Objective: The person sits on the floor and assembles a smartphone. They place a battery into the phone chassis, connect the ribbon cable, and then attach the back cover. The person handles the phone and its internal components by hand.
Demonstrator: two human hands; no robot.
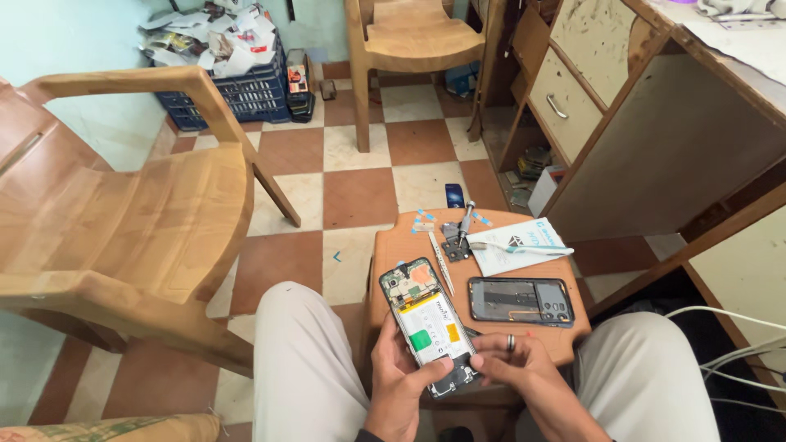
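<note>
The person sits with knees apart over a small brown stool [393,245]. An opened phone [427,325], its back off and the white battery showing, lies tilted in front of them. Its long axis runs from near right to far left, the camera end pointing away toward the far left and resting on the stool's near edge. The left hand [403,370] cups the phone's near end from below, fingers closed around its edge. The right hand [512,360], a ring on one finger, pinches the near right corner. To the right on the stool lies the removed back cover [520,300], long axis running left to right. Farther off sit tweezers [442,262], a screwdriver [464,221] and a white booklet [524,245].
</note>
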